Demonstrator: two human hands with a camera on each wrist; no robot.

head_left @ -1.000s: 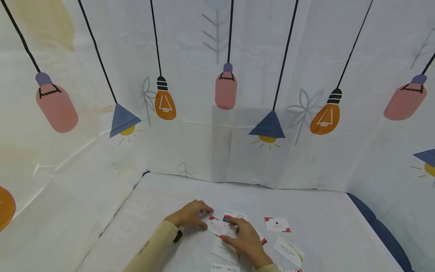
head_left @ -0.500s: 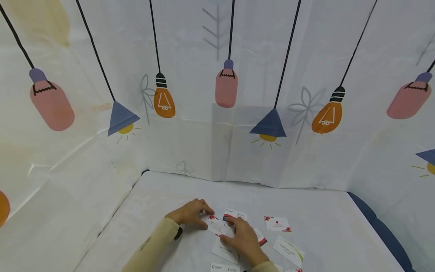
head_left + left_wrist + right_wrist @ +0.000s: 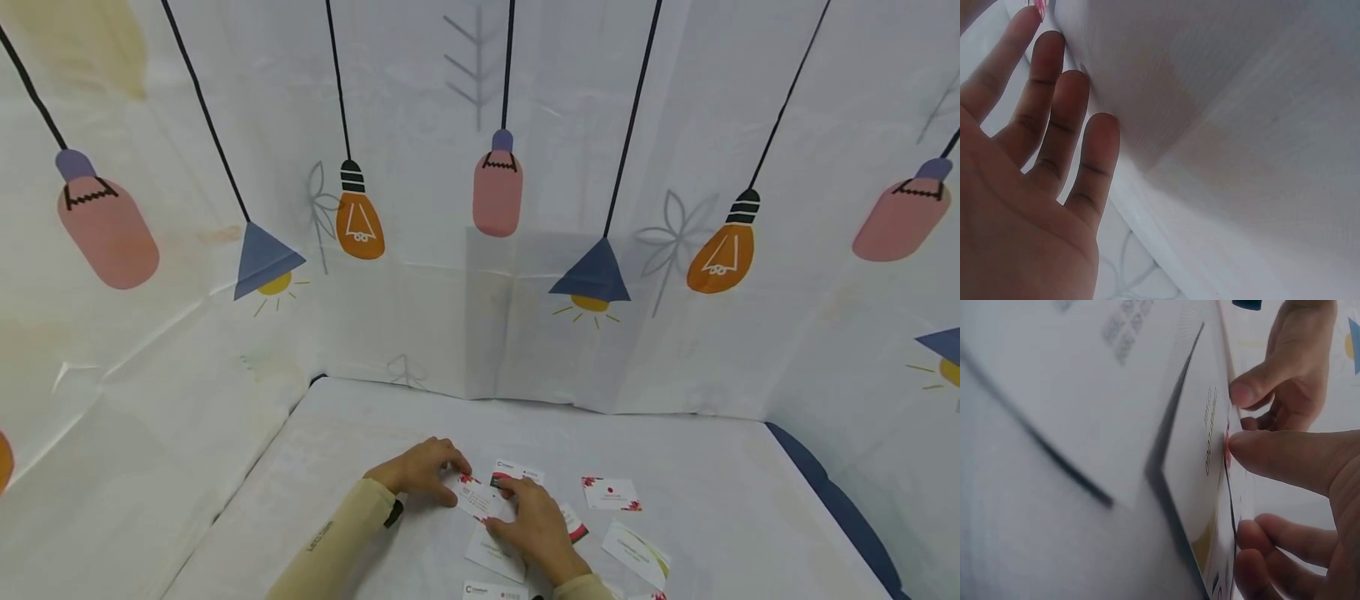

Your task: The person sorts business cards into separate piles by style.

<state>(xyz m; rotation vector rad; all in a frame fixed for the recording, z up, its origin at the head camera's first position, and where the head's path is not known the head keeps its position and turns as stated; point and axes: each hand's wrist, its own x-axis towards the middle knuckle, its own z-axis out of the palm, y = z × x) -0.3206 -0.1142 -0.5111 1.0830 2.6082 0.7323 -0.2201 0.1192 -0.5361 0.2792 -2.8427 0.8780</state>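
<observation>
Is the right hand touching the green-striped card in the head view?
No, the green-striped card lies apart on the table, with a gap between it and the right hand.

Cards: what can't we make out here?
- Head: red-cornered card at the left hand, fine print too small.
- Head: lower red-striped card, partly hidden by the right hand.
- Head: C-logo card, cut off by the bottom edge.
- Right wrist: nearest card, print blurred, top cut off.

Lamp-printed wall sheet (image 3: 420, 208), white tabletop (image 3: 705, 483)
</observation>
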